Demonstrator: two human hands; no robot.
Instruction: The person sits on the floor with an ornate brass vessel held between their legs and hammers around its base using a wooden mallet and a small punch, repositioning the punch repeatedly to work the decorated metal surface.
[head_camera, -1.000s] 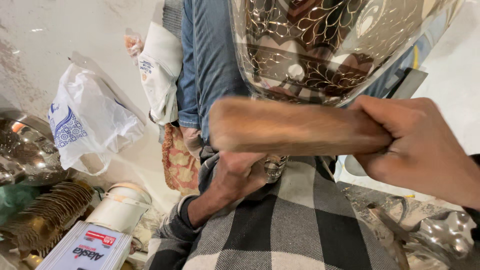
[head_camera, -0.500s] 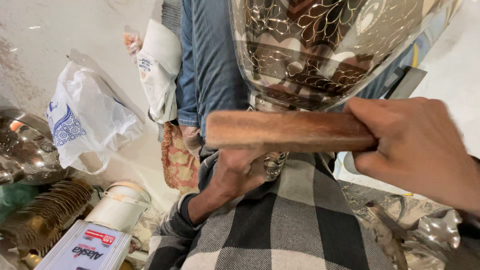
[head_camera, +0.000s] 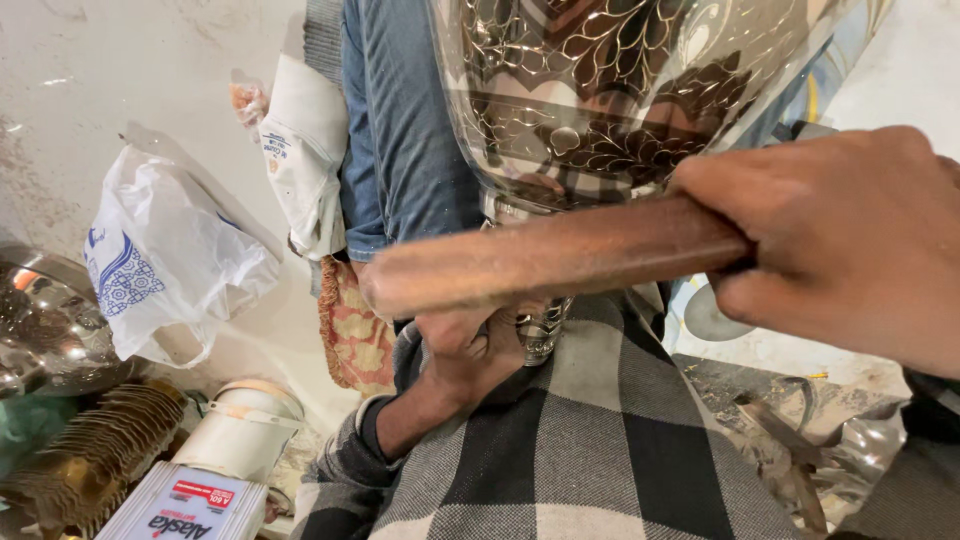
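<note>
A large shiny metal vessel (head_camera: 620, 90) engraved with leaf and flower patterns fills the top of the view, resting over my lap. My right hand (head_camera: 850, 240) grips a brown wooden stick (head_camera: 550, 255) that lies across in front of the vessel's lower part. My left hand (head_camera: 470, 345) sits under the stick, fingers closed around the vessel's narrow ribbed metal base (head_camera: 540, 330). A black-and-white checked cloth (head_camera: 600, 450) covers my lap.
A white plastic bag (head_camera: 165, 255) lies on the pale floor at left. A polished metal bowl (head_camera: 45, 320), a stack of brass pieces (head_camera: 85, 455), a white tub (head_camera: 245, 430) and a flat box (head_camera: 180, 505) crowd the lower left. Metal scraps (head_camera: 800, 450) lie lower right.
The wooden stick in my right hand has dropped slightly and swung a little to the left across the vessel. My left hand stays on the base.
</note>
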